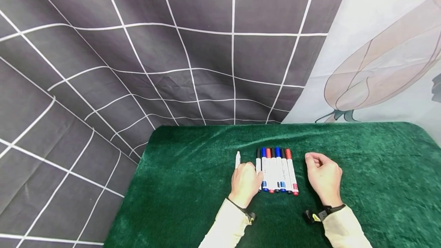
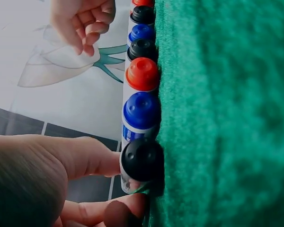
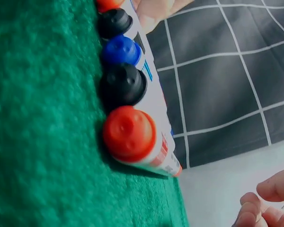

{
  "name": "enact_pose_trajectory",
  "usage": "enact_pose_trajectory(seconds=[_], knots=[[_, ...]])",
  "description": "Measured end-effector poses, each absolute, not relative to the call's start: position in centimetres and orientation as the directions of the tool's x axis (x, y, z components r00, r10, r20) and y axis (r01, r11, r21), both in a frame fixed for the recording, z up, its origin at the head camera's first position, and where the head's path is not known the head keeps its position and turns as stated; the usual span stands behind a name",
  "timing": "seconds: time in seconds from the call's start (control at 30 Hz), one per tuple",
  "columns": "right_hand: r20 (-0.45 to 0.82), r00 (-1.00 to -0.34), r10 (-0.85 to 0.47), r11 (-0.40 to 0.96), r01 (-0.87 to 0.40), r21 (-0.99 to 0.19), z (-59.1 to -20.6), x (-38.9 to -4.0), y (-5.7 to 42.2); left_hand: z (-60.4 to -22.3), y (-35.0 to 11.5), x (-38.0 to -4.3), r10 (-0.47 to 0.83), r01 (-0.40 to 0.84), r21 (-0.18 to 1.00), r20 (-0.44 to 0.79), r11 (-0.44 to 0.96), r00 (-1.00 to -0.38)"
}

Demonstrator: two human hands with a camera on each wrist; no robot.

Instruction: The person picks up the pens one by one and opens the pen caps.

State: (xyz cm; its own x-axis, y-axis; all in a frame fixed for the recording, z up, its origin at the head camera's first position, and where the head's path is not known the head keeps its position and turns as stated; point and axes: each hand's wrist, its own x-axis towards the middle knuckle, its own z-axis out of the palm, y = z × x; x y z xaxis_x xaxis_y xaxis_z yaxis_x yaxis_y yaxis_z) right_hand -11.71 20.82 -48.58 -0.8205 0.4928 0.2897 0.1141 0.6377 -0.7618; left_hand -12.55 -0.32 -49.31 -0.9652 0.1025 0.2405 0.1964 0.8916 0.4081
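Green velvet covers the counter, where I see a slim white marker partly hidden by the left hand, whose grip pinches the leftmost black-capped marker. Blue-, red- and black-capped markers line up alongside; just beyond them, the right hand curls its fingers loosely.

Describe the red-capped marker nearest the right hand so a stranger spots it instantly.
On the green cloth, find the row of markers. Follow it to the end nearest the right hand. The red-capped marker there ends the row; the other red-capped one has neighbours on both sides.
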Motion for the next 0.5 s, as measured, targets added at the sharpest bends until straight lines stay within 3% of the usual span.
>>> enact_pose_trajectory(seconds=[0.3, 0.5], knots=[[0.301, -0.842, 0.449, 0.636, 0.064, -0.769, -48.7, -11.6, 20.1, -48.7, -0.5, -12.7, 0.033, 0.085, 0.497, 0.113, 0.864, -0.993], [0.31, -0.866, 0.392, 0.636, 0.011, -0.772, -48.1, -11.4, 19.6, -47.7, -1.4, -12.8, 0.014, 0.119, 0.487, 0.214, 0.865, -0.977]])
